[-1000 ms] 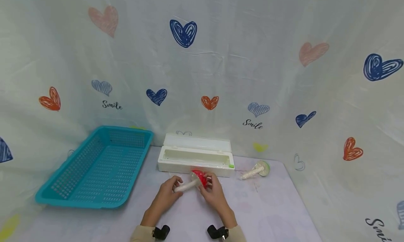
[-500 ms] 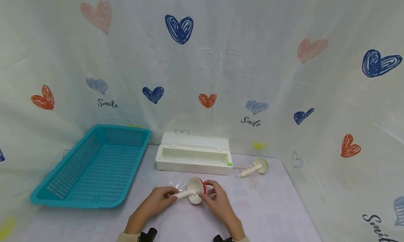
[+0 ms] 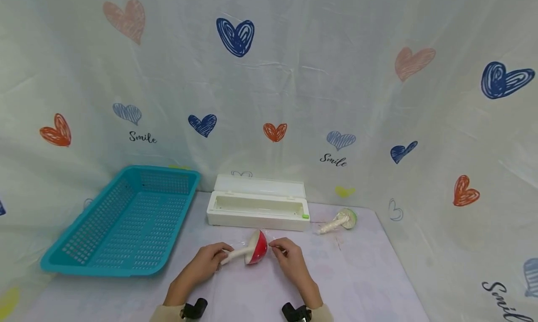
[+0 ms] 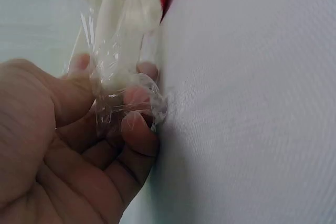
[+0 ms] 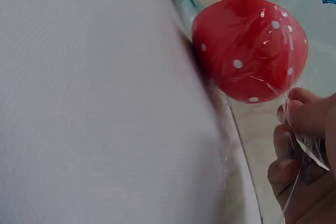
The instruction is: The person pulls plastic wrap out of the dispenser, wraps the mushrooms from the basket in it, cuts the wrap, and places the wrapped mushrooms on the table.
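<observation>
A mushroom-shaped ornament with a white-dotted red cap and a white stem lies on its side in clear plastic wrap, its cap toward the right. My left hand holds the stem's end through the wrap; in the left wrist view the fingers curl round crinkled plastic at the stem. Beside the cap, my right hand pinches the loose clear plastic wrap, apart from the red cap itself. Behind both hands stands a long white box with its lid raised.
At the left rests a blue-green perforated basket. A second wrapped mushroom ornament with a green-edged cap lies right of the white box. A curtain with printed hearts hangs behind the table.
The red cap has turned from facing away to showing toward the right. My right hand has moved off the cap to the plastic beside it; my left hand stays at the stem.
</observation>
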`<move>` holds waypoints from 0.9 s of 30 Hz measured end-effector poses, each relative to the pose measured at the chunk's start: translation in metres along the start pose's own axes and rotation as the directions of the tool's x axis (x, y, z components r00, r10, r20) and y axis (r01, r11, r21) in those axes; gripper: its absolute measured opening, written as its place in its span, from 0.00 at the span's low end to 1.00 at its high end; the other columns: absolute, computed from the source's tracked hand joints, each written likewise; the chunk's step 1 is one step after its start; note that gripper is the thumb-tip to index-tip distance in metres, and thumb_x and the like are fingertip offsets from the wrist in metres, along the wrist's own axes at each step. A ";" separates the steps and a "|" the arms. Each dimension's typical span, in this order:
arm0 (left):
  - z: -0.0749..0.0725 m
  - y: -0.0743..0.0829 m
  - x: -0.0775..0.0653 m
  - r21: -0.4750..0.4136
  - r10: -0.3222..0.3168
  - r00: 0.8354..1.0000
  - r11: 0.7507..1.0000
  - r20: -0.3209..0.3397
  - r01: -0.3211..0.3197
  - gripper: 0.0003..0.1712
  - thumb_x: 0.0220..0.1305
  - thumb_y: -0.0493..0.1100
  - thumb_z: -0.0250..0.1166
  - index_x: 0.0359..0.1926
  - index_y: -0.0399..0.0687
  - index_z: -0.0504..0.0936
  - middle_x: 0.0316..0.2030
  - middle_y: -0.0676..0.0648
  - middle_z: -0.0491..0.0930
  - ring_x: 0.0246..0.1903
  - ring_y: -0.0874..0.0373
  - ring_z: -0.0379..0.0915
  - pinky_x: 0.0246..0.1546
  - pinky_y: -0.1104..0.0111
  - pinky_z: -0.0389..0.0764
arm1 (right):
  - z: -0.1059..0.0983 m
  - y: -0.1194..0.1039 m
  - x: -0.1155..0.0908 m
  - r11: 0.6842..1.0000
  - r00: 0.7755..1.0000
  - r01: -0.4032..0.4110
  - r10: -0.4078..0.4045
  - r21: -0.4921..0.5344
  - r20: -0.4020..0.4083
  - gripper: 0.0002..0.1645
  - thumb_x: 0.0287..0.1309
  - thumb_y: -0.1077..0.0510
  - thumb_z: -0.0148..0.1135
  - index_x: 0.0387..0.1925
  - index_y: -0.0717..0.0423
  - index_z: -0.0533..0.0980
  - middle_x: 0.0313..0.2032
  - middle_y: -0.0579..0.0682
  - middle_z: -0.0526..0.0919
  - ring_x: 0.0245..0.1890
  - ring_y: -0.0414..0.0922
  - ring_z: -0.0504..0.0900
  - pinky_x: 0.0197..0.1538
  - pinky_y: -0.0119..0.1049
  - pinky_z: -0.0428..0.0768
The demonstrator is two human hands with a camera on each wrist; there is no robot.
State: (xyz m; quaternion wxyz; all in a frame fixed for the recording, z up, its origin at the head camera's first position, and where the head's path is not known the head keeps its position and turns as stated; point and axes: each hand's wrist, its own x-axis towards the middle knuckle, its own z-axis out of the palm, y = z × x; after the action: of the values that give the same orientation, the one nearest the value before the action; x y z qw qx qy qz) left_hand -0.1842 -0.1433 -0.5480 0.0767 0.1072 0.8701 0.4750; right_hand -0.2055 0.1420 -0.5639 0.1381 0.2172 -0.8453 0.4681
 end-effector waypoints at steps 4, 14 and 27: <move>0.004 -0.001 0.002 0.025 -0.061 0.997 0.998 -0.041 0.062 0.15 0.66 0.45 0.72 0.52 0.47 0.85 0.33 0.51 0.80 0.26 0.59 0.71 0.25 0.70 0.72 | 0.009 0.002 0.001 1.000 0.998 -0.005 0.005 0.005 0.058 0.20 0.59 0.73 0.65 0.52 0.61 0.83 0.46 0.54 0.86 0.37 0.39 0.81 0.36 0.29 0.82; 0.003 0.000 0.007 0.036 0.027 0.999 0.999 0.045 -0.028 0.18 0.62 0.39 0.71 0.54 0.47 0.83 0.38 0.52 0.81 0.33 0.59 0.73 0.32 0.72 0.77 | 0.016 0.006 0.009 1.000 0.998 0.012 -0.010 -0.023 0.062 0.27 0.52 0.76 0.67 0.56 0.62 0.79 0.44 0.55 0.84 0.36 0.47 0.83 0.38 0.31 0.84; -0.007 -0.001 0.003 0.094 0.071 0.996 0.993 0.045 -0.075 0.16 0.70 0.32 0.61 0.55 0.46 0.87 0.53 0.44 0.86 0.46 0.57 0.78 0.46 0.62 0.82 | 0.009 -0.004 0.021 0.966 0.957 0.181 -0.130 -0.182 0.261 0.53 0.50 0.78 0.65 0.77 0.52 0.62 0.76 0.62 0.62 0.68 0.58 0.74 0.65 0.54 0.78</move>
State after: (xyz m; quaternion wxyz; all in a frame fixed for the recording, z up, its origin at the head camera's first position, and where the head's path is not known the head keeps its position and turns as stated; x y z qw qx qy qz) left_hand -0.1887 -0.1486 -0.5449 0.0721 0.1524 0.8855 0.4329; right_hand -0.2218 0.1276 -0.5562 0.0901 0.3246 -0.8796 0.3358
